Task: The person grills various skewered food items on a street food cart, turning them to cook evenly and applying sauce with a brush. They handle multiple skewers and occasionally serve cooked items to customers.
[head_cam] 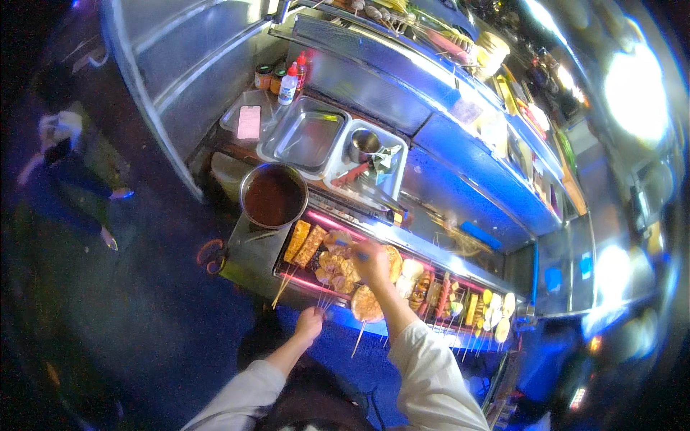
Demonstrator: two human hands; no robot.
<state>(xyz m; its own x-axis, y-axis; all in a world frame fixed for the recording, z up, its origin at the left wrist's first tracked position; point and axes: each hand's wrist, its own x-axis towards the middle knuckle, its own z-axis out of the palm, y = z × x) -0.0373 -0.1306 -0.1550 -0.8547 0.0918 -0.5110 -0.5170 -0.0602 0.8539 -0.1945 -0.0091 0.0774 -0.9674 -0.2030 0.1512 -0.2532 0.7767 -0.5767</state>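
Observation:
My left hand (309, 324) grips the ends of several thin skewers (324, 301) at the near edge of a long narrow grill (345, 301). Browned, flat pieces of food (335, 269) lie on the grill at the far end of those skewers. Above them my right hand (372, 262) is closed around a motion-blurred tool (338, 242), possibly a brush; its head cannot be made out. A round, flat browned piece on a stick (368, 304) lies just below my right wrist. Two golden-brown slabs on skewers (303, 245) rest at the grill's left end.
A metal pot of dark brown sauce (274, 195) stands left of the grill. Behind are a metal tray (310, 132), a white tray (400, 161) with a metal cup (365, 143), squeeze bottles (288, 86) and a phone (249, 122). More skewers (443, 296) fill the right. A person (64, 151) is at far left.

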